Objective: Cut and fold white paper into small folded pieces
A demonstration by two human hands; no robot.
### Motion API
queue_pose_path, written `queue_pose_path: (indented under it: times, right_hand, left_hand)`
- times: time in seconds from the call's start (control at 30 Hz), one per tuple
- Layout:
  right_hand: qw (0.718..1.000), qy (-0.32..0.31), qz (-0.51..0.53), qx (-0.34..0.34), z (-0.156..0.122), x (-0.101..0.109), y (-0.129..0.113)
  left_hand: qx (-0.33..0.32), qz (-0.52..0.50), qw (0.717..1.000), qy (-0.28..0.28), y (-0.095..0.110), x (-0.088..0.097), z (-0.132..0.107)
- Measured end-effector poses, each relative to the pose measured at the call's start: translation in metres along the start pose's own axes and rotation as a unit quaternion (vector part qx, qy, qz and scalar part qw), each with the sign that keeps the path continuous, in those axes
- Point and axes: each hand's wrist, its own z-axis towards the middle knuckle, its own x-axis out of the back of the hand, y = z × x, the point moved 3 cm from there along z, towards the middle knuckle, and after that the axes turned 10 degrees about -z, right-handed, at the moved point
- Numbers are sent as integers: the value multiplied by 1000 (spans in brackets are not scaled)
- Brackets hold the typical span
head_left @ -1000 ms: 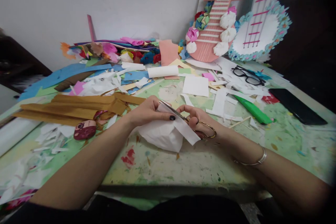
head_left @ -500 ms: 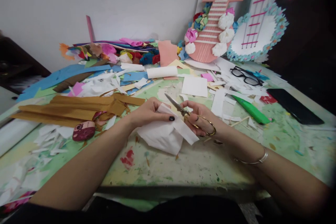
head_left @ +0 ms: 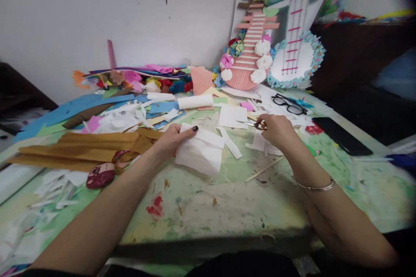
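Between the thumb and fingers of my left hand (head_left: 173, 138) is a sheet of thin white paper (head_left: 199, 153), folded over along its top. My right hand (head_left: 277, 132) is closed on a pair of scissors (head_left: 256, 125), whose blades point left over a square of white paper (head_left: 232, 114). A narrow white paper strip (head_left: 231, 143) lies on the table between my hands. Below my right hand is a thin wooden stick (head_left: 264, 170).
Brown crepe paper (head_left: 81, 149) and a dark red case (head_left: 100, 175) lie left. Black glasses (head_left: 289, 104) and a phone (head_left: 341, 136) are right. A pink paper instrument (head_left: 248, 60) and a blue-white one (head_left: 294, 60) lean at the back. White scraps (head_left: 120, 110) cover much of the table.
My right hand with the scissors has moved away from the white paper, to the right and farther back. A strip now lies apart on the table. The view has shifted right.
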Motion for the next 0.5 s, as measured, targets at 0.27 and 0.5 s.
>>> queue_pose_path:
  times: [0.27, 0.5]
  right_hand:
    - [996, 36, 81, -20, -8, 18, -5]
    - [913, -112, 321, 226, -43, -3, -93]
  left_hand:
    - [19, 1, 999, -28, -6, -8, -2]
    - [60, 53, 996, -30, -19, -26, -9]
